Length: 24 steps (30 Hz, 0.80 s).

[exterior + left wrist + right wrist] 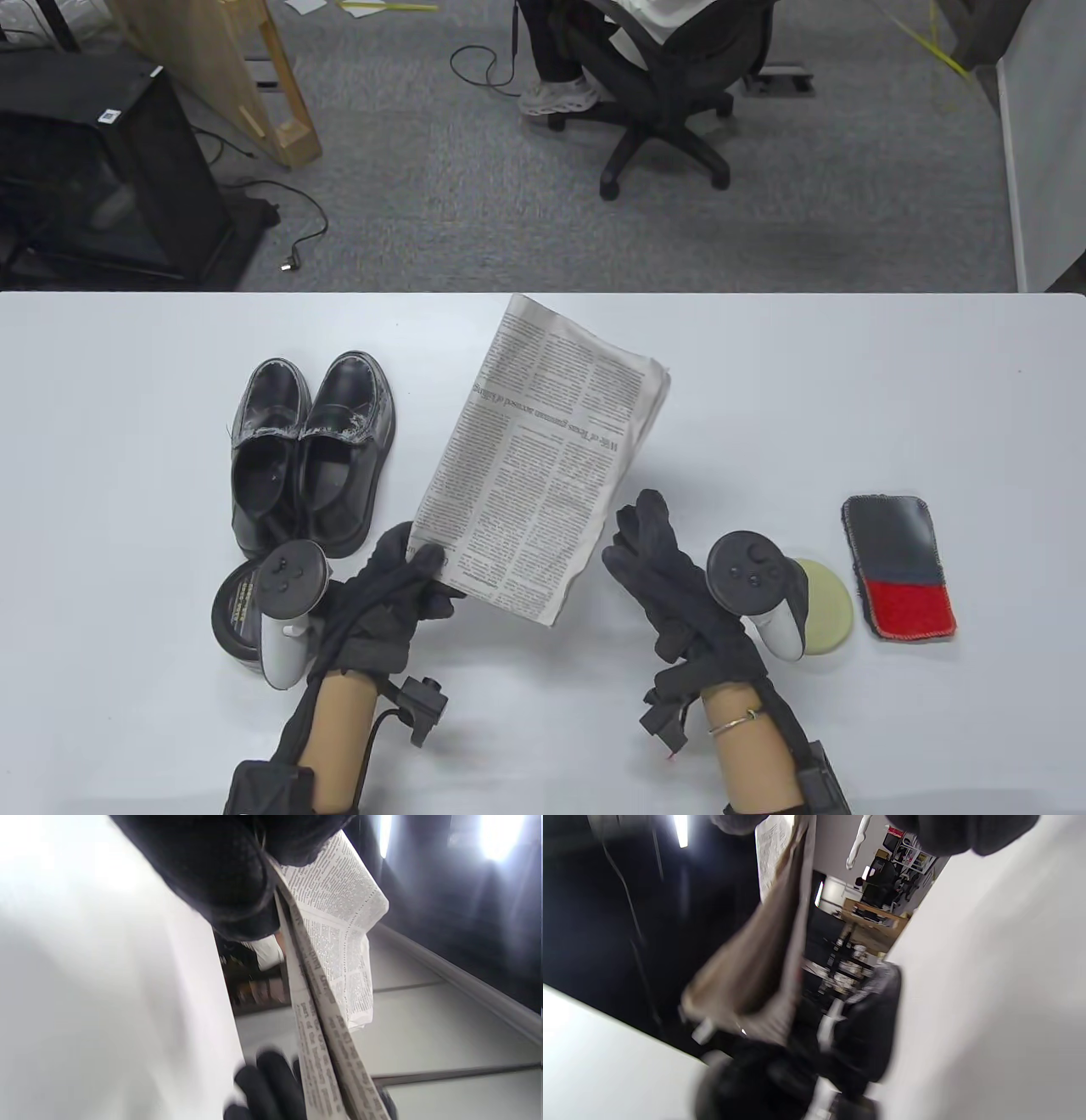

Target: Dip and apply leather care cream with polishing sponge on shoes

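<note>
Black tin (pixel 237 613) near the table's (pixel 102 475) front edge is half hidden by the left tracker, contents unseen. Sponge (pixel 827 604) is partly covered too. Newspaper (pixel 547 450) is pinched by the left hand (pixel 386 594); the right hand (pixel 662 577) is held open. Shoes (pixel 314 450) stand left of centre.

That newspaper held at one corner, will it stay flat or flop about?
Probably floppy: the newspaper is thin folded sheets, and the left hand pinches only its near corner. The left wrist view shows the layers splaying apart, so it may fan open. It looks light, so a draught or nudge would likely shift it.
</note>
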### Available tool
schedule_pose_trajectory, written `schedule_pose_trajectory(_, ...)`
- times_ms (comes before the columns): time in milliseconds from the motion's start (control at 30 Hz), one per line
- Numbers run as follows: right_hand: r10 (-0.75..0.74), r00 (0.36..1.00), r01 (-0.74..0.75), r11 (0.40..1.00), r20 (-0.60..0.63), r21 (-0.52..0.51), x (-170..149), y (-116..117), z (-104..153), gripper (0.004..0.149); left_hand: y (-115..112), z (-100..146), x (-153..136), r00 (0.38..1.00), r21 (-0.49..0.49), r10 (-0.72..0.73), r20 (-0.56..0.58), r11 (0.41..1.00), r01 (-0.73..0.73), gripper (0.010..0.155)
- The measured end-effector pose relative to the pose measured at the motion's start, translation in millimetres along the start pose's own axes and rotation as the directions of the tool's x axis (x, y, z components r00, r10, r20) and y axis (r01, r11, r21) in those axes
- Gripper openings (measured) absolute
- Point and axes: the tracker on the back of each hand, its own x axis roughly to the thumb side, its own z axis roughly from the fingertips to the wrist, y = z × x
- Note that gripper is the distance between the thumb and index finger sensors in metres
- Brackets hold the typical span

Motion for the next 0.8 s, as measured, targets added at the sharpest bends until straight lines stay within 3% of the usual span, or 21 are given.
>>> schedule_pose_trajectory(100, -0.105, 0.994, 0.105, 0.994, 0.004, 0.026, -6, -2, 0, 0.076, -16, -6, -7, 1.0, -0.119, -0.024, 0.006, 0.993, 0.024, 0.044)
schedule_pose_trajectory(167, -0.064, 0.998, 0.065, 0.998, 0.021, -0.023, -7, -6, 3, 0.061, -19, -8, -9, 0.994, -0.091, -0.111, -0.018, 0.99, 0.109, 0.045)
schedule_pose_trajectory(200, 0.024, 1.0, -0.022, 0.997, 0.018, -0.067, -6, -10, 6, 0.056, -20, -7, -7, 0.986, -0.093, -0.167, -0.027, 0.982, 0.163, 0.051)
schedule_pose_trajectory(267, 0.141, 0.99, -0.138, 0.978, 0.011, -0.154, -2, -11, 10, 0.05, -21, -1, 2, 0.953, -0.015, -0.302, -0.016, 0.953, 0.302, 0.081)
schedule_pose_trajectory(300, 0.231, 0.973, -0.226, 0.951, -0.003, -0.211, 3, -9, 14, 0.048, -22, 5, 12, 0.897, 0.097, -0.441, -0.024, 0.892, 0.441, 0.09)
schedule_pose_trajectory(333, 0.298, 0.954, -0.291, 0.921, -0.011, -0.26, 7, -7, 16, 0.047, -24, 11, 20, 0.831, 0.199, -0.555, -0.023, 0.812, 0.548, 0.09)
schedule_pose_trajectory(367, 0.387, 0.922, -0.374, 0.871, -0.025, -0.318, 13, -3, 19, 0.045, -27, 17, 31, 0.748, 0.278, -0.663, 0.019, 0.723, 0.633, 0.091)
schedule_pose_trajectory(400, 0.472, 0.881, -0.447, 0.812, -0.03, -0.374, 19, 2, 21, 0.043, -34, 23, 42, 0.686, 0.309, -0.724, 0.072, 0.67, 0.675, 0.089)
schedule_pose_trajectory(433, 0.515, 0.857, -0.482, 0.782, -0.024, -0.396, 24, 7, 22, 0.041, -41, 27, 47, 0.676, 0.295, -0.727, 0.121, 0.677, 0.675, 0.086)
schedule_pose_trajectory(467, 0.565, 0.825, -0.519, 0.751, -0.01, -0.407, 29, 14, 23, 0.039, -52, 29, 51, 0.695, 0.234, -0.689, 0.206, 0.724, 0.648, 0.086)
schedule_pose_trajectory(600, 0.661, 0.744, -0.577, 0.709, 0.098, -0.406, 44, 43, 27, 0.037, -86, 22, 48, 0.808, -0.038, -0.471, 0.355, 0.856, 0.515, 0.094)
schedule_pose_trajectory(733, 0.737, 0.651, -0.633, 0.659, 0.182, -0.407, 51, 62, 32, 0.042, -94, 11, 39, 0.867, -0.086, -0.362, 0.343, 0.907, 0.413, 0.095)
schedule_pose_trajectory(800, 0.774, 0.589, -0.695, 0.631, 0.231, -0.345, 51, 68, 31, 0.048, -90, 9, 36, 0.882, -0.083, -0.338, 0.328, 0.92, 0.384, 0.089)
